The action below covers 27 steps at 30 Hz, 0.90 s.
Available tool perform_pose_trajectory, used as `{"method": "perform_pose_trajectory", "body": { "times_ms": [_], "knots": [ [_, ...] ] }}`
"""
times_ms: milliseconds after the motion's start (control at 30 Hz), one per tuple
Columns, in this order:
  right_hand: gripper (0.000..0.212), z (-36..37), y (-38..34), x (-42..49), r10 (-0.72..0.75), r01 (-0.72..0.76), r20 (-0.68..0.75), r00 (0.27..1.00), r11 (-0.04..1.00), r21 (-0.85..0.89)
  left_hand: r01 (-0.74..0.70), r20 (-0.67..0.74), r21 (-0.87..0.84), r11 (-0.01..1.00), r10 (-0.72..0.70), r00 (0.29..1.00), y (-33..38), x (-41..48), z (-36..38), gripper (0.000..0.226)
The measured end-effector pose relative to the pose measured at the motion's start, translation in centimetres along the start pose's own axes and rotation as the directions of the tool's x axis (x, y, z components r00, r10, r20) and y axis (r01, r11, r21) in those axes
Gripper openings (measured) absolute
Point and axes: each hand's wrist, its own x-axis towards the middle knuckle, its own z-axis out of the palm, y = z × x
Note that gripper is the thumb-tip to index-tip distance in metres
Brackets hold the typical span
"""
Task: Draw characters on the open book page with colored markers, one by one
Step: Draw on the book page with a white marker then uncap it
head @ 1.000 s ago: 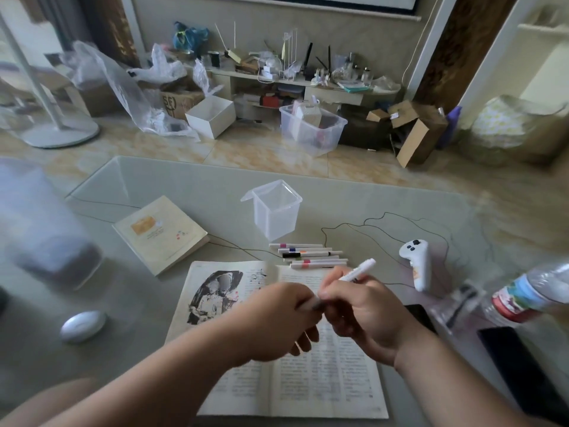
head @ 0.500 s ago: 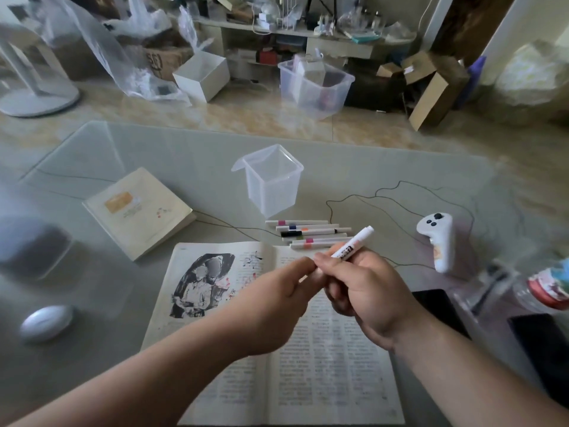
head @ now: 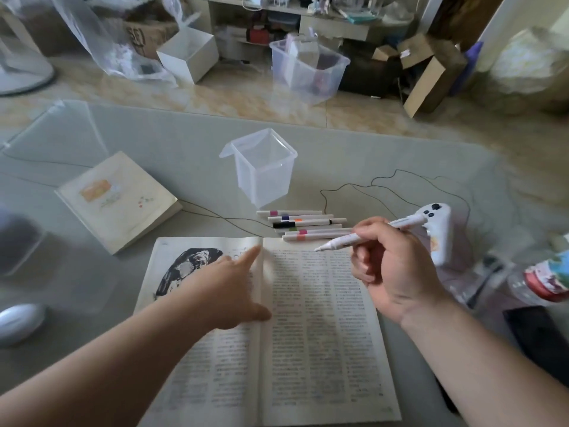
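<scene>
An open book [head: 320, 328] lies on the table in front of me, a dark portrait on its left page, dense print on the right. My left hand [head: 228, 288] lies flat over the left page near the spine, index finger stretched toward the top. My right hand [head: 391, 272] grips a white marker [head: 341, 243] above the right page's upper corner, its uncapped tip pointing left and hovering off the paper. Whether my left hand holds a cap is hidden. Several more markers [head: 303, 224] with coloured bands lie in a row just beyond the book.
A clear plastic tub [head: 261, 171] stands behind the markers. A closed cream book [head: 118, 200] lies at left, a white controller [head: 438, 234] and a bottle [head: 545, 278] at right, a grey mouse [head: 18, 322] at the left edge. Thin cables cross the glass table [head: 172, 143].
My hands were joined at the marker; now they have parted. The left hand dropped onto the left page, and the right hand swung the marker so its bare tip points left.
</scene>
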Motion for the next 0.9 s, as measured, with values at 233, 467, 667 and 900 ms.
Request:
{"method": "perform_pose_trajectory", "body": {
  "times_ms": [233, 467, 667, 900],
  "knots": [
    [0.018, -0.1, 0.7, -0.6, 0.067, -0.059, 0.100, 0.993, 0.995, -0.077, 0.022, 0.075, 0.141, 0.990, -0.033, 0.997, 1.1, -0.6, 0.5, 0.132],
    [0.013, -0.3, 2.6, -0.2, -0.032, 0.037, 0.017, 0.999, 0.876, -0.482, 0.033, 0.083, 0.132, 0.991, -0.045, 0.996, 1.8, -1.1, 1.2, 0.128],
    [0.012, -0.6, 4.1, 0.1, -0.026, 0.077, 0.107, 0.994, 0.860, -0.504, -0.005, 0.045, 0.199, 0.980, -0.004, 0.999, 2.0, -1.3, 2.1, 0.121],
    [0.009, -1.1, 4.8, 0.7, -0.040, 0.083, 0.087, 0.995, 0.816, -0.572, -0.023, 0.036, 0.128, 0.992, 0.019, 0.999, 1.8, -0.6, 1.5, 0.142]
  ]
}}
